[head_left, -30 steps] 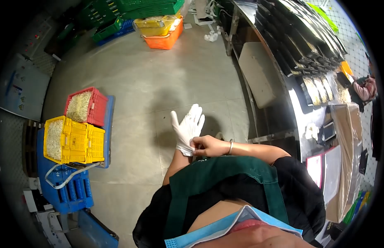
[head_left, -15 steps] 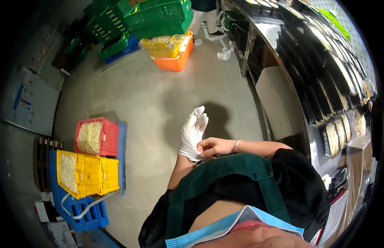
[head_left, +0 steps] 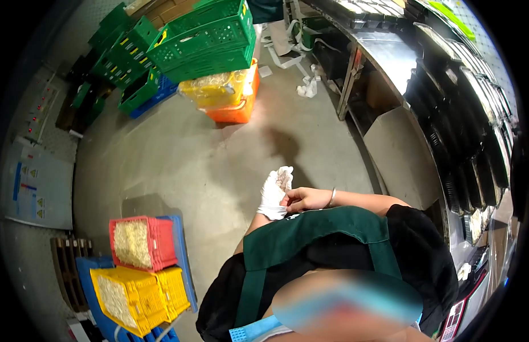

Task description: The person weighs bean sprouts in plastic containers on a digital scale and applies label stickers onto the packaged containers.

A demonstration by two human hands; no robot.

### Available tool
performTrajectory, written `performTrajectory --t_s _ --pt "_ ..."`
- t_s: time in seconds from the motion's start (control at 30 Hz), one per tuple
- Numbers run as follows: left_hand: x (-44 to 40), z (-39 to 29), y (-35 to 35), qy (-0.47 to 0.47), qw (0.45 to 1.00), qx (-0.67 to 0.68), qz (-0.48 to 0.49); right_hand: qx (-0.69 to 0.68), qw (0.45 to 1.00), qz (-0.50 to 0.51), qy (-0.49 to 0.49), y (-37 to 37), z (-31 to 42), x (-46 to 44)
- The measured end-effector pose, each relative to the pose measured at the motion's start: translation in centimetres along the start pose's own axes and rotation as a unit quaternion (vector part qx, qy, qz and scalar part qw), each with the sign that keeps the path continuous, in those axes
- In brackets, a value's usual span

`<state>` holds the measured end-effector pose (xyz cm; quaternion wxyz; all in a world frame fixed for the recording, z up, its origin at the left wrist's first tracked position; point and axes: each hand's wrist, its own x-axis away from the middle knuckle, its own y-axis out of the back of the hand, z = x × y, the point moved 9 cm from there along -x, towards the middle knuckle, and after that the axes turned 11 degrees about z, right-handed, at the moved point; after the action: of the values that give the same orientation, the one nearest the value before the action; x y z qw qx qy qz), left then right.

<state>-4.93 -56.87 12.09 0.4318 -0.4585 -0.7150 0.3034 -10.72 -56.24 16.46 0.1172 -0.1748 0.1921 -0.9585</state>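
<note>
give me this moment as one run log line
left hand: white glove on | right hand: bare, pinching glove cuff | left side: red crate, yellow crate

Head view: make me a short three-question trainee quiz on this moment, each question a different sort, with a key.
1. What do the fingers of the right hand touch?
A) a green crate
B) the glove
C) a pallet

2. True or false: the red crate holds a pale mass.

3. Fill in: the bracelet is on the person's ____ wrist.

Key: 1 B; 2 true; 3 right.
</note>
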Motion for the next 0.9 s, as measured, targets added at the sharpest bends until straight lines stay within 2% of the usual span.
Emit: performTrajectory --t_s 0.13,0.2,0.27,0.3,0.33,0.4,0.47,0.53,0.6,0.67,0.7,0.73,0.77,0.83,0.9 --pt "-7.9 -3.4 1.6 0.047 0.998 0.006 0.051 0.113 0.989 -0.071 0.058 5.3 4.9 -2.0" --pt "-11.8 -3.2 2.5 0.105 0.991 -0.018 0.078 0.049 0.994 -0.058 0.077 8.2 5.0 -2.5" --pt "-14.2 -3.9 1.2 0.127 0.988 0.023 0.082 -0.011 0.998 -0.037 0.051 10.2 4.3 -2.3" --pt "-15.5 -4.9 0.4 0.095 0.992 -0.031 0.076 0.008 0.996 -0.069 0.062 12.4 4.3 -1.5" --pt "-17.2 -5.1 -0.2 0.100 0.991 -0.034 0.079 0.029 0.992 -0.102 0.072 14.6 4.8 -0.5" --pt "-20.9 -5.9 -0.5 0.092 0.987 -0.122 0.043 -0.010 0.986 -0.161 0.040 19.8 5.4 2.1" --pt "-25.2 -6.0 -1.2 0.110 0.989 -0.080 0.056 -0.013 0.976 -0.209 0.058 25.2 6.0 4.7" --pt "-29.6 -6.0 -2.9 0.112 0.987 -0.081 0.086 -0.019 0.964 -0.257 0.069 30.5 6.7 7.6" --pt "-34.1 -6.0 -5.5 0.117 0.985 -0.048 0.119 0.009 0.964 -0.260 0.056 35.3 7.8 10.1" --pt "-39.3 -6.2 -8.5 0.086 0.968 -0.142 0.187 0.061 0.962 -0.264 0.044 38.9 9.7 12.6" --pt "-41.1 -6.7 -11.5 -0.021 0.805 -0.526 0.273 0.030 0.970 -0.240 0.023 40.2 9.7 13.1" --pt "-41.7 -7.6 -16.0 -0.189 0.517 -0.803 0.230 0.037 0.973 -0.227 -0.005 41.6 9.9 13.8" --pt "-44.5 -7.9 -16.5 -0.149 0.668 -0.692 0.228 -0.009 0.978 -0.209 -0.021 42.7 10.4 14.4" --pt "-49.6 -8.2 -17.8 -0.100 0.797 -0.554 0.217 -0.058 0.979 -0.189 -0.040 45.2 11.2 15.5" --pt "-53.0 -9.1 -22.1 -0.157 0.701 -0.659 0.225 -0.047 0.975 -0.211 -0.043 48.8 11.3 17.1"
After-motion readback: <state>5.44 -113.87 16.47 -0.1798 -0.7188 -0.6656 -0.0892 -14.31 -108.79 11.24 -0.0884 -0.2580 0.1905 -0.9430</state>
